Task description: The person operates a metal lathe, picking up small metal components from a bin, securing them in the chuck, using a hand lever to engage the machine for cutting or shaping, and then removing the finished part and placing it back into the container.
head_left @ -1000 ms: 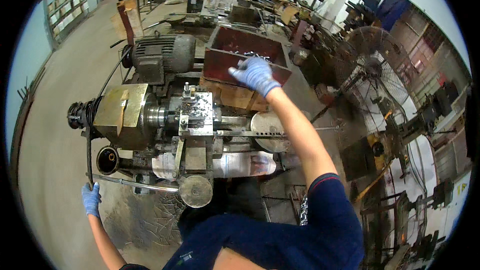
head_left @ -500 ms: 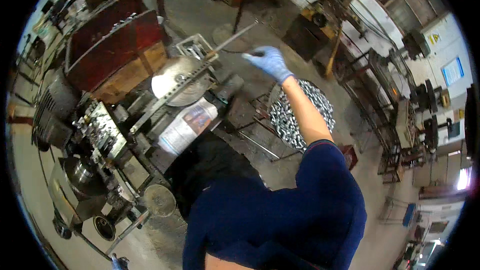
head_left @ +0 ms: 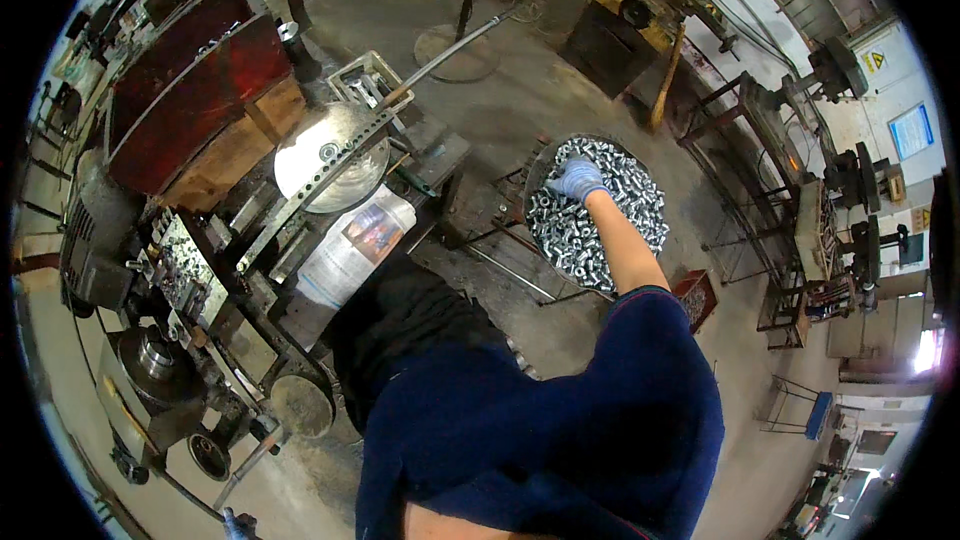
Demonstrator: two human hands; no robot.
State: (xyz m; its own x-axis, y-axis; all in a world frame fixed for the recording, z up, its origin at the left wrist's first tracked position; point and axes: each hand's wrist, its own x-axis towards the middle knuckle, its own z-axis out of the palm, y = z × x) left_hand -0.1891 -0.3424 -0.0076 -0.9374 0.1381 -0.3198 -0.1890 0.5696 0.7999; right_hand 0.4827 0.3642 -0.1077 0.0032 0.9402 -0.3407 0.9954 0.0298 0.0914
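Observation:
My right hand (head_left: 578, 181), in a pale blue glove, is down on a heap of small shiny metal fittings (head_left: 620, 205) in a round tub (head_left: 529, 202). Its fingers look curled among the pieces, and whatever they hold is hidden. Far to the lower left, my gloved left hand (head_left: 238, 525) shows only in part at the frame's edge. It appears closed at the end of a long metal lever (head_left: 190, 496) on the machine.
On the machine lie a round metal disc (head_left: 300, 165), a perforated bar (head_left: 305, 190) and a folded newspaper (head_left: 350, 250). A rod (head_left: 450, 58) juts out beyond it. Behind stands a dark red bin (head_left: 200, 90). A small red box (head_left: 695, 298) sits right of the tub.
My right hand has dropped from above the floor near the rod's end down onto the fittings in the tub. The view has shifted slightly; my left hand stays at the lever.

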